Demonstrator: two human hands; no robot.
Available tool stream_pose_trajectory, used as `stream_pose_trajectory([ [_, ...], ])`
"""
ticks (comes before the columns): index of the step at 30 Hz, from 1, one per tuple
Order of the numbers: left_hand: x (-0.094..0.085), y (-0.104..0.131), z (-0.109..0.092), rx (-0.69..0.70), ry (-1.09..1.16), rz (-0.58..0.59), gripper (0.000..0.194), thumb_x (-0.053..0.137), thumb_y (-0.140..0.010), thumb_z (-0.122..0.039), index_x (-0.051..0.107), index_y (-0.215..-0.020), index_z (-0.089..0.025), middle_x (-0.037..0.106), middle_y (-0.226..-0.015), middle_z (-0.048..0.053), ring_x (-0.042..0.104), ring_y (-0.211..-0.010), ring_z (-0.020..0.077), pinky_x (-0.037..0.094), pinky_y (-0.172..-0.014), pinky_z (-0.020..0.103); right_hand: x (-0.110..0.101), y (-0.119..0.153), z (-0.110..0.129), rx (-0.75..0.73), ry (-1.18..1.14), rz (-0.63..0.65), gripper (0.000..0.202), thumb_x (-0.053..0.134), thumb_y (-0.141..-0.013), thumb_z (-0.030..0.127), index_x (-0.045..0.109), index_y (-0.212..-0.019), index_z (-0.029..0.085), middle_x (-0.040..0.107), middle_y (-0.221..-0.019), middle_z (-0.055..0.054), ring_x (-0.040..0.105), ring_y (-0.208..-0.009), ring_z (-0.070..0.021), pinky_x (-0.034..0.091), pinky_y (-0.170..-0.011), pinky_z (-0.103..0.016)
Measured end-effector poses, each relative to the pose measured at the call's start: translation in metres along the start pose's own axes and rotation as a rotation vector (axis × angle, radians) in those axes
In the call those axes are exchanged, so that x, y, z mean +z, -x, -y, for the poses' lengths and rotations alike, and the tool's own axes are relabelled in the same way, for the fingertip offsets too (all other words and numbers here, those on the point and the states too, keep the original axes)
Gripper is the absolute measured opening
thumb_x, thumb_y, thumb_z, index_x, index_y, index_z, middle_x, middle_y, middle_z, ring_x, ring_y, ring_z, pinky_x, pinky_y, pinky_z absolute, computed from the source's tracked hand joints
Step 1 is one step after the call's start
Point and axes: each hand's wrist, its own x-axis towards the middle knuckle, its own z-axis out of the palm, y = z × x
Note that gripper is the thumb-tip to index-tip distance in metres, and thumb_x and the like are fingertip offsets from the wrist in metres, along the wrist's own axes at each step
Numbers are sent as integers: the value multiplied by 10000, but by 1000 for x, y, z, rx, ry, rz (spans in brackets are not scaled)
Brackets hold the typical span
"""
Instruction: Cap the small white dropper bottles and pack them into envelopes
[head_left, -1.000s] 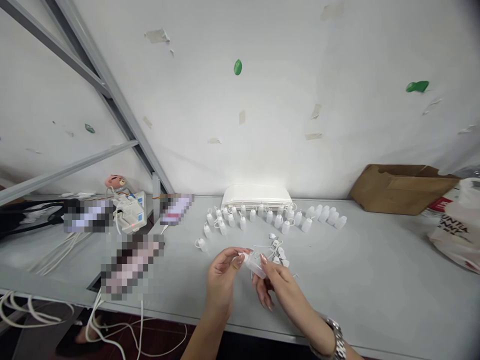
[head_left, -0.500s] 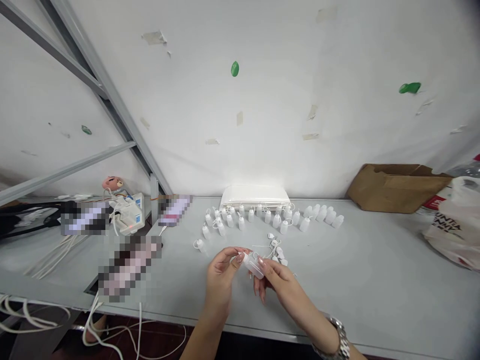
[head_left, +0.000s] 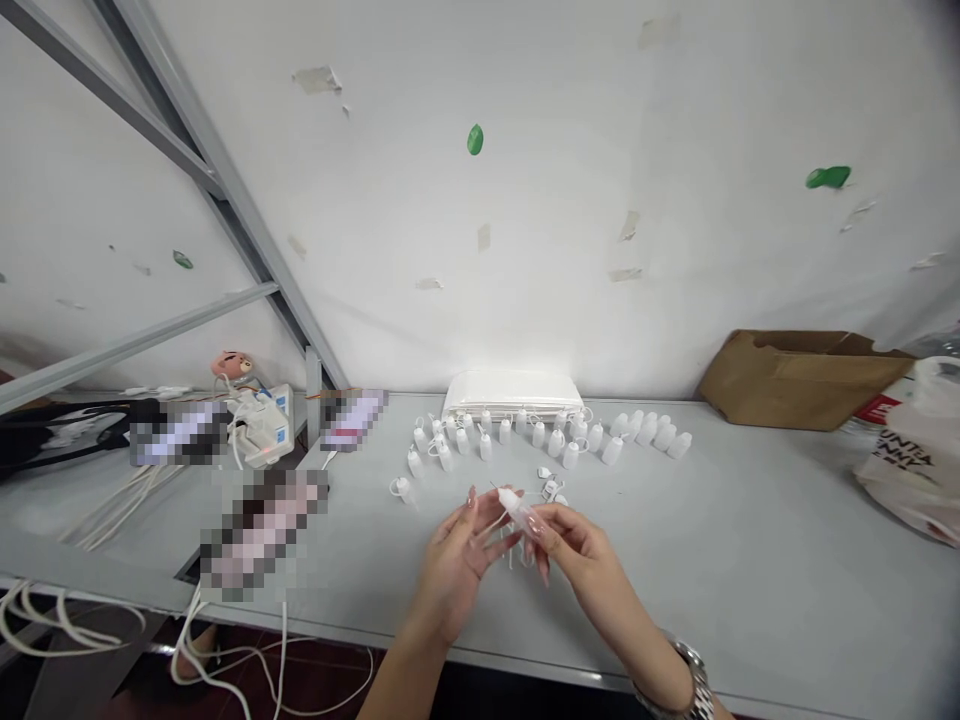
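My right hand [head_left: 566, 545] grips a small translucent squeeze bottle [head_left: 525, 515] between thumb and fingers. The bottle tilts with its white top and thin needle tip pointing up and to the left. Beside that tip, my left hand [head_left: 457, 560] has its thumb and fingers apart. A thin white strap shows near the left fingers; whether they touch it I cannot tell. Just behind the hands lie several loose white caps [head_left: 551, 490], partly covered by my right hand. Farther back stand several similar bottles [head_left: 486, 447] fitted with white tops and looped straps.
Several bottles without tips [head_left: 664, 436] stand at the back right. Against the wall lies a white stack [head_left: 514, 388]. A brown cardboard box [head_left: 802, 385] and a plastic bag [head_left: 911, 460] occupy the right side. Power strips [head_left: 262, 430], cables and blurred devices are on the left.
My left fingers have moved off the bottle's top and spread apart. The bottle, in my right hand, has turned more upright and its needle tip is now visible. The view has shifted slightly.
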Motion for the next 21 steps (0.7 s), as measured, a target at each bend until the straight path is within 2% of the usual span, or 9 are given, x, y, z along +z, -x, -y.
stream_pose_trajectory([
  [2, 0, 2, -3, -92, 54, 76, 398, 517, -848, -434, 675, -1011, -107, 671, -1120, 162, 585, -1096, 283, 468, -929, 437, -4, 0, 2, -66, 43, -85, 321, 664, -730, 478, 634, -793, 164, 568, -635, 10, 486, -515, -98, 429, -498, -228],
  [4, -2, 3, -6, -108, 46, 100, 346, 550, -844, -373, 672, -1017, -99, 688, -1091, 156, 605, -1074, 276, 462, -949, 418, -7, 1, 4, -91, 72, -133, 324, 657, -735, 480, 637, -811, 166, 574, -650, 2, 492, -525, -104, 444, -496, -233],
  [8, -5, 5, -9, -55, -34, 41, 233, 675, -760, -226, 692, -962, -112, 725, -1016, 117, 653, -994, 243, 492, -915, 346, -12, 2, 7, -99, 126, -166, 326, 626, -760, 477, 641, -841, 162, 584, -651, -11, 492, -533, -115, 457, -499, -244],
  [13, -4, 5, -10, -50, -50, -56, 217, 696, -735, -261, 707, -902, -123, 734, -990, 109, 677, -940, 233, 538, -830, 311, -14, 7, 6, -119, 282, -162, 278, 611, -779, 442, 655, -851, 177, 571, -635, -7, 504, -567, -135, 466, -544, -265],
  [18, -2, 6, -10, 131, -71, -113, 227, 744, -662, -288, 713, -840, -150, 759, -872, 83, 695, -889, 227, 548, -813, 309, -15, 18, 7, -243, 433, -138, 199, 629, -785, 375, 668, -904, 219, 623, -788, -40, 555, -732, -175, 482, -661, -284],
  [21, 0, 10, -10, 257, -194, -178, 189, 764, -600, -198, 715, -777, -158, 761, -706, 56, 715, -792, 238, 569, -755, 318, -16, 24, 11, -308, 409, -94, 165, 606, -818, 325, 658, -954, 247, 617, -823, -36, 566, -766, -170, 486, -675, -270],
])
